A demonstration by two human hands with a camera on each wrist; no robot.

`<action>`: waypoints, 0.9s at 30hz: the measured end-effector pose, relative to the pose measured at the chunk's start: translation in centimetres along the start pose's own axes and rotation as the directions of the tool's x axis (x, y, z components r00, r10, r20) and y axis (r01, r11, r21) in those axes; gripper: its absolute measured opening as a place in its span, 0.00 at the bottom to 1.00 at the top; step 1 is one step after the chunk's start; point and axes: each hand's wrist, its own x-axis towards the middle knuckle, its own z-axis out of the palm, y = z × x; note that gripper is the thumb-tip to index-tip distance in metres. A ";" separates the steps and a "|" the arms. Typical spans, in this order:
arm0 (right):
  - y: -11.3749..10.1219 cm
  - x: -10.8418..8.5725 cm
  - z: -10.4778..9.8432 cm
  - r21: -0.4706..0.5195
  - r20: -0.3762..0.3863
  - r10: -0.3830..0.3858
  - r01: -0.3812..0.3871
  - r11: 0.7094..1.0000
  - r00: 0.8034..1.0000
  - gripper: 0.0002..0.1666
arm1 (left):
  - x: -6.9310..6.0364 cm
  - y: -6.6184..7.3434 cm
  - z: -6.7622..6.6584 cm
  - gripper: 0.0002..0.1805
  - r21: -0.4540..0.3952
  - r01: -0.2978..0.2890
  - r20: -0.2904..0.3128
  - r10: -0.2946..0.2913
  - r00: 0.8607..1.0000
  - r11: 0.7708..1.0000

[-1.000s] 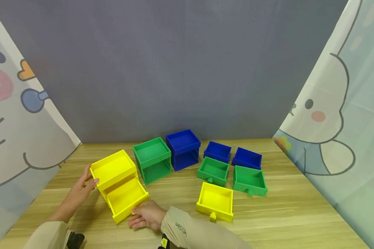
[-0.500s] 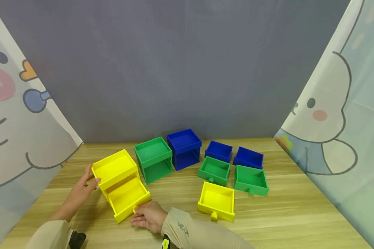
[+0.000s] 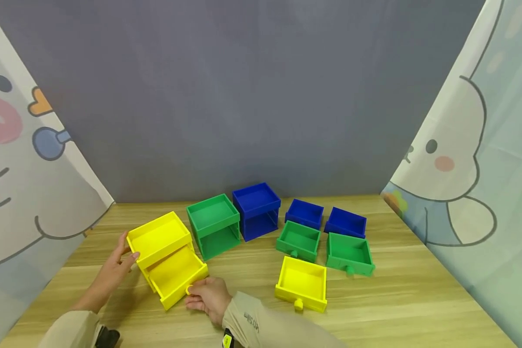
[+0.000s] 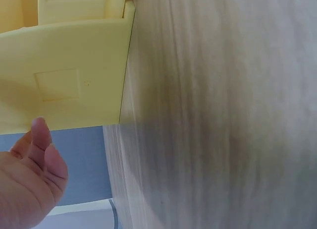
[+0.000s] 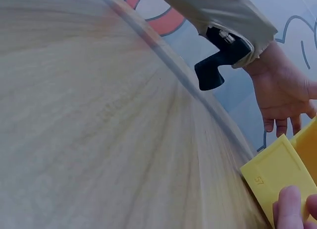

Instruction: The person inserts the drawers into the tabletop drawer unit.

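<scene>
A yellow cabinet [image 3: 158, 237] with an open tray top stands at the left of the table. My left hand [image 3: 115, 263] holds its left side, thumb at the upper front edge and the other fingers behind. In the left wrist view, fingertips [image 4: 40, 127] touch the cabinet wall's edge. A yellow drawer [image 3: 176, 275] sits partly inside the cabinet's lower opening, sticking out toward me. My right hand [image 3: 210, 297] pinches the drawer's front knob [image 3: 188, 290] between thumb and finger. The right wrist view shows the drawer's front [image 5: 275, 174] near its fingers.
Green [image 3: 213, 217] and blue [image 3: 256, 200] cabinets stand behind, their lower openings without drawers. To the right lie another yellow drawer [image 3: 302, 280], two green drawers [image 3: 299, 239] and two blue drawers [image 3: 304, 212]. A grey backdrop [image 3: 261, 106] closes the table's far edge.
The yellow drawer and my right hand have moved slightly inward, toward the yellow cabinet. My left hand keeps its hold on the cabinet's side. The head view has shifted a little.
</scene>
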 end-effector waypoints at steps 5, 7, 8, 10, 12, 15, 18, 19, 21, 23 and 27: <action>-0.3 0.4 0.3 -0.007 -0.005 -0.019 0.019 1.000 1.000 0.04 | 0.5 0.1 -0.3 0.40 -0.015 -0.044 0.032 0.044 0.999 0.999; -0.4 0.5 0.4 -0.007 -0.010 -0.028 0.028 1.000 1.000 0.04 | 0.8 0.1 -0.4 0.40 -0.026 -0.061 0.059 0.062 0.996 0.998; -0.5 0.6 0.4 -0.007 -0.019 -0.027 0.027 1.000 0.999 0.04 | 0.9 0.2 -0.5 0.40 -0.028 -0.059 0.071 0.061 0.996 0.998; -0.6 0.6 0.6 -0.012 -0.042 -0.021 0.020 1.000 0.999 0.04 | 1.0 0.2 -0.5 0.40 -0.028 -0.060 0.083 0.062 0.995 0.998; -0.5 0.7 0.9 -0.017 -0.052 -0.015 0.014 1.000 0.999 0.05 | 0.9 0.1 -0.5 0.40 -0.027 -0.048 0.086 0.050 0.995 0.998; -0.1 0.7 1.3 -0.025 -0.064 -0.011 0.009 1.000 0.998 0.05 | 0.6 0.0 -0.3 0.40 -0.026 -0.038 0.083 0.040 0.996 0.999; 0.0 0.7 1.5 -0.031 -0.071 -0.018 0.016 0.999 0.997 0.05 | 0.5 0.0 -0.2 0.40 -0.032 -0.045 0.077 0.047 0.996 0.998; 0.0 0.8 1.6 -0.030 -0.077 -0.016 0.014 0.999 0.997 0.05 | 0.5 -0.1 -0.1 0.40 -0.045 -0.049 0.075 0.053 0.996 0.998; -0.1 0.9 1.7 -0.031 -0.086 -0.016 0.014 0.999 0.996 0.06 | 0.5 -0.1 -0.1 0.40 -0.069 -0.054 0.073 0.059 0.996 0.996; -0.2 1.1 1.9 -0.034 -0.097 -0.020 0.017 0.999 0.995 0.06 | 0.5 -0.2 -0.1 0.41 -0.098 -0.058 0.076 0.066 0.995 0.993; -0.3 1.4 2.2 -0.041 -0.107 -0.033 0.028 0.999 0.994 0.06 | 0.4 -0.2 -0.1 0.42 -0.103 -0.049 0.083 0.058 0.995 0.993</action>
